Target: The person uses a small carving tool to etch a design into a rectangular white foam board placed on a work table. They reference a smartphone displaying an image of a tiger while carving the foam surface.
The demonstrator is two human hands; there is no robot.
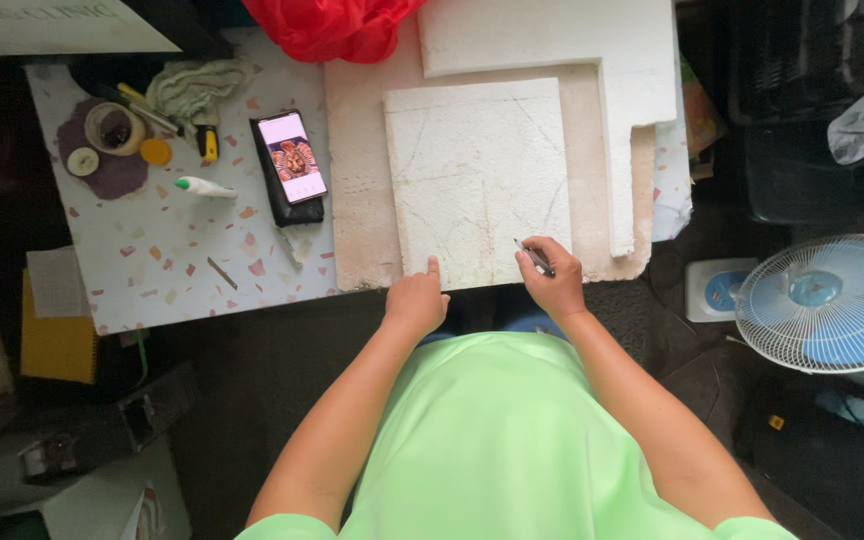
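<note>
- Right hand [555, 283]: closed around a pen [534, 258], tip on the foam sheet [477, 180].
- Left hand [418, 300]: curled, index finger pressing the sheet's near edge, holding nothing.
- Risk: the light sheet may slide on the bench [167, 255], skewing the line.

Your phone [292, 160] lies on the speckled table [162, 270], left of the white foam sheets, resting on a dark case and tilted a little. Its screen is lit: pale pink at the top and bottom, with a reddish-brown and cream picture in the middle. At the top left corner of the view you have a flat white sign [47, 25] with dark lettering, lying at a slant and cut off by the frame. A pale sheet of paper [57, 282] sits on a yellow pad [57, 345] just past the table's left edge. The small white and blue box [717, 290] beside the fan has a round blue label
</note>
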